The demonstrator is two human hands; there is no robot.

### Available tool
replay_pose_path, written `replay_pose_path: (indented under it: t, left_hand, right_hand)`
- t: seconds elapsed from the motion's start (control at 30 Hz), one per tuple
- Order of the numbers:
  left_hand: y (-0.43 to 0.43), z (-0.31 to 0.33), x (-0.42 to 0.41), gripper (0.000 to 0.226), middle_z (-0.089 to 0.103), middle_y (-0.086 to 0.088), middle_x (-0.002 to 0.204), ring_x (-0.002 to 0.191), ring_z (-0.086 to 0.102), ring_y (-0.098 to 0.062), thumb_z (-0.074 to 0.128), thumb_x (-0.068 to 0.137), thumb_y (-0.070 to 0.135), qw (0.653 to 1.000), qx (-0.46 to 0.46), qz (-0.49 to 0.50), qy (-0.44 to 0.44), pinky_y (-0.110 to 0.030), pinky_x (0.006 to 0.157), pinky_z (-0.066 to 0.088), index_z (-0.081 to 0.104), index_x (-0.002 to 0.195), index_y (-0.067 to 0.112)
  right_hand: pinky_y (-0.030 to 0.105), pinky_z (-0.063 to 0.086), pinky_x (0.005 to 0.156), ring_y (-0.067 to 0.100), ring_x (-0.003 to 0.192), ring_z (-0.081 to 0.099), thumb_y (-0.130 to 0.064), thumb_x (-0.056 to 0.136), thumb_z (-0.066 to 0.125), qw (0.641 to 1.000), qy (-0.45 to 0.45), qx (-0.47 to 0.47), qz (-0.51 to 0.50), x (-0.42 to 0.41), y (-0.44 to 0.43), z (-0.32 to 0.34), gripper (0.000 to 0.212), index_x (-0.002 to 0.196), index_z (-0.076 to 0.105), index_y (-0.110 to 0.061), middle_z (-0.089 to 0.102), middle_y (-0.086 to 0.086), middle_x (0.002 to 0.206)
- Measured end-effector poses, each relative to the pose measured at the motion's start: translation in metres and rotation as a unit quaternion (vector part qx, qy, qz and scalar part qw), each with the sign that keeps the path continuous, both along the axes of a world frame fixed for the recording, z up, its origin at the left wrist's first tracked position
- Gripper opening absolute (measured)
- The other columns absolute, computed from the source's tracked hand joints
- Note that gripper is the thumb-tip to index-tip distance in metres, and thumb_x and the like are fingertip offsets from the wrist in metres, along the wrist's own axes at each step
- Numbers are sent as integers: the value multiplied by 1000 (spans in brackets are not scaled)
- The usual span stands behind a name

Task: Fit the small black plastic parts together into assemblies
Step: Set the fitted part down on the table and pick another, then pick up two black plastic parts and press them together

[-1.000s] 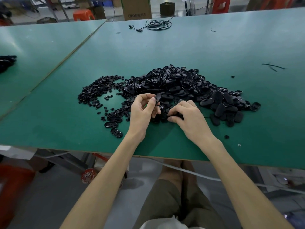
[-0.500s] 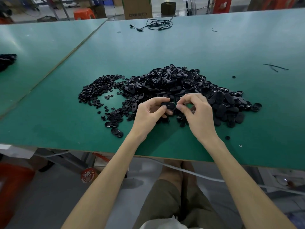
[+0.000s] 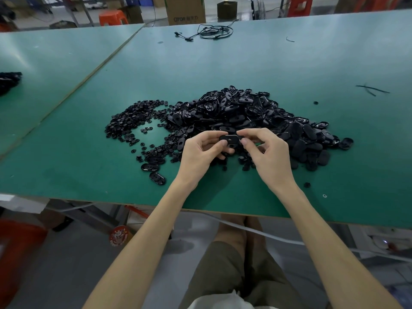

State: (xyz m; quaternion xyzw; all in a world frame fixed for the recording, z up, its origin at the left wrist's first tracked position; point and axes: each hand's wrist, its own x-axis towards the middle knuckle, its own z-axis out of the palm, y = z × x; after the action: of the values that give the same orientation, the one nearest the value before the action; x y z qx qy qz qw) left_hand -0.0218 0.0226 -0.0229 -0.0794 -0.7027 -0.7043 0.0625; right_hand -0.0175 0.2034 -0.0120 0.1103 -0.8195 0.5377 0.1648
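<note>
Two green-topped tables [image 3: 289, 63] meet along a seam at the left; the nearer one bears all the work. One broad heap of oval black shells [image 3: 245, 112] lies at mid-table, thinning at its left into a spread of small round black pieces [image 3: 129, 117]. Three oval shells [image 3: 153, 167] lie apart from the heap, near the front edge to the left of the hands. A coiled black cable [image 3: 211, 33] rests at the far edge, and a thin black strip [image 3: 372, 88] lies well to the right.

Both bare forearms reach up from the lower frame and converge just in front of the heap. The left hand [image 3: 200, 152] is raised off the table, palm turned inward, thumb and forefinger pinching the left end of one oval black part [image 3: 229, 138]. The right hand [image 3: 269, 152] mirrors it, wrist bent, thumb and forefinger closed on the right end of the same part, remaining fingers curled loosely beneath. The part is held level between the two hands, above the heap's near edge, its hole facing up. Whether a second piece sits under it cannot be told.
</note>
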Motion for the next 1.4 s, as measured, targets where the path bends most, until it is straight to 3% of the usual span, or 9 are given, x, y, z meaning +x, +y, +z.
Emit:
replay_pose_path:
  t: [0.1,0.27,0.5,0.7,0.93,1.3,1.4]
  left_hand:
    - [0,0,0,21,79,-12,98,84,78,-25,69,97,2,1000,-2,1,3,-27,72,60,71,118,1]
    - [0,1,1,20,79,-11,96,83,78,-25,70,97,4,1000,-5,6,7,-28,72,60,72,117,4]
    - [0,-1,-1,16,79,-14,95,87,78,-30,68,98,2,1000,16,-2,0,-31,78,62,73,113,2]
    - [2,-2,-1,15,79,-16,101,92,79,-33,65,99,1,998,56,-7,-20,-30,80,63,71,113,-2]
    - [0,-4,-2,16,80,-14,102,91,79,-34,65,101,5,998,57,-14,-33,-33,76,64,67,116,-2]
    - [0,-1,0,16,80,-10,98,90,79,-28,76,93,7,998,28,-62,-8,-29,73,62,74,109,11]
    - [0,-1,-1,23,80,-10,99,89,79,-28,79,90,6,998,17,-62,-9,-27,72,61,74,112,6]
  right_hand:
    - [34,59,84,10,94,72,-7,97,72,1000,-17,-24,-2,0,0,0,17,109,78,-17,77,-4,101]
    - [36,60,89,12,90,74,-9,94,75,998,-20,-53,1,1,1,1,12,105,76,-13,78,-5,95]
    - [45,58,81,10,93,69,-11,95,75,999,1,-37,-10,0,3,0,11,100,79,-20,70,-8,102]
    - [54,59,84,21,95,72,-10,96,74,997,-20,-77,-19,-4,5,-6,14,100,76,-23,74,1,101]
    - [46,61,85,13,87,72,-11,94,76,997,-10,-79,-19,-1,4,-4,11,101,77,-20,76,-10,92]
    - [18,53,75,10,83,68,-6,93,76,1000,24,12,8,4,-3,2,12,96,77,-17,74,-4,93]
    - [20,54,74,10,82,68,-6,93,76,1000,23,11,0,4,-3,2,11,95,77,-17,74,-2,93]
